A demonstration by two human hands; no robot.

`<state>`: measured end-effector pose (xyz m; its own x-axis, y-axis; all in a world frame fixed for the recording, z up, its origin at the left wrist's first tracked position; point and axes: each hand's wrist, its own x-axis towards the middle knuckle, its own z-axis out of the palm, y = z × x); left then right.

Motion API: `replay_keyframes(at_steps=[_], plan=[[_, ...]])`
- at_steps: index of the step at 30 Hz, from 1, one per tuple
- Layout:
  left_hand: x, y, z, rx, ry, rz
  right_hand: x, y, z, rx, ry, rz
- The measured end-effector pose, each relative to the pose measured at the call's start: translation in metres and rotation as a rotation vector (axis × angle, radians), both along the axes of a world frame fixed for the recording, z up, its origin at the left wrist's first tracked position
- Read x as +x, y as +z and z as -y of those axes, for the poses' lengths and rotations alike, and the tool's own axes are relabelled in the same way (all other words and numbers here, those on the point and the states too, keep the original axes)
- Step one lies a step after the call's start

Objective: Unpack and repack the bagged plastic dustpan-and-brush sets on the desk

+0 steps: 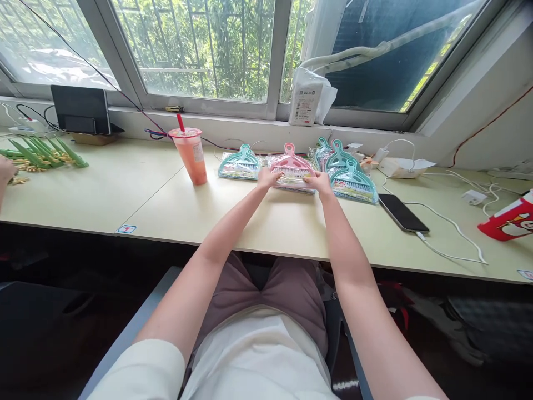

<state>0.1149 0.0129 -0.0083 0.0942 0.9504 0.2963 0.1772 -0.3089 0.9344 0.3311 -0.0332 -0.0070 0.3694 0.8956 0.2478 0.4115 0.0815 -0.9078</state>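
Observation:
Between my two hands is a pink mini dustpan and brush set (290, 163) in clear wrapping, its handle loop pointing toward the window. My left hand (268, 178) grips its left edge, fingers closed. On the opposite edge, my right hand (320, 182) pinches the wrapping. Whether the set rests on the table or is slightly raised, I cannot tell. A teal dustpan set (240, 164) lies just to the left. Close by my right hand, several more teal dustpan sets (353, 182) are grouped, partly overlapping.
A cup of orange-red drink (192, 158) with a straw stands left. On the right are a phone (403, 213) on a white cable and a red cup (510, 219) lying tilted. Green stalks (45, 153) lie far left beside another person's hand (5, 169). The table edge (266, 255) runs before my lap.

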Motion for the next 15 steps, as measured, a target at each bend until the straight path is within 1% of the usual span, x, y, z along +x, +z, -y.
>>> replay_keyframes(at_steps=[3, 5, 7, 11, 13, 15], plan=[[0.030, 0.001, -0.002, 0.043, 0.150, -0.204, 0.015, -0.004, 0.002, -0.178, -0.193, 0.139], [0.039, -0.001, 0.000, 0.050, 0.204, -0.274, 0.015, -0.007, 0.002, -0.203, -0.269, 0.250], [0.040, -0.005, 0.001, 0.041, 0.238, -0.319, 0.010, -0.011, 0.000, -0.179, -0.302, 0.324], [0.034, -0.014, -0.001, 0.084, 0.325, -0.382, 0.002, -0.018, -0.005, -0.063, -0.325, 0.354], [0.033, -0.016, -0.004, 0.045, 0.345, -0.402, 0.000, -0.020, -0.006, -0.086, -0.344, 0.373], [0.035, -0.017, -0.008, -0.032, 0.319, -0.380, -0.001, -0.020, -0.007, -0.162, -0.315, 0.376]])
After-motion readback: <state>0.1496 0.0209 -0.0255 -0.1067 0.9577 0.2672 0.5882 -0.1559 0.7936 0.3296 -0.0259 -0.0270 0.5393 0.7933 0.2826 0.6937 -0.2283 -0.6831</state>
